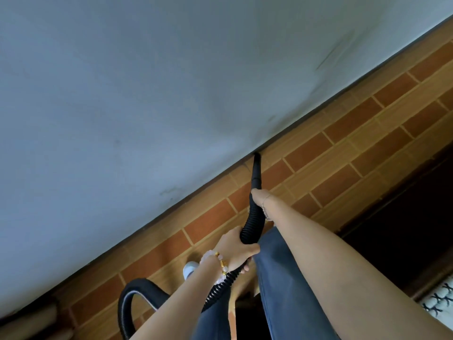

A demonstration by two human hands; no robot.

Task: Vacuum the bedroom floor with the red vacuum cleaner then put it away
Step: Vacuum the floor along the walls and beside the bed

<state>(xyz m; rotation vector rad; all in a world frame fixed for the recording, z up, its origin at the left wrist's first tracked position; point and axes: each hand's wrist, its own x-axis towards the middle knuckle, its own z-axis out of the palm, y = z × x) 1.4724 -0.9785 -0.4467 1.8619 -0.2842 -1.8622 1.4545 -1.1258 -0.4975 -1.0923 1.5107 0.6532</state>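
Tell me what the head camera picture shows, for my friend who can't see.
Two hands hold a black vacuum hose: the right hand grips it near the nozzle, the left hand lower down. The nozzle tip points at the seam where the brick-patterned floor meets a pale grey wall.

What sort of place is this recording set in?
Likely a room at home: brick-patterned floor meeting a plain grey-blue wall, a black vacuum hose held at that edge, patterned fabric at lower right. Bedroom unconfirmed.
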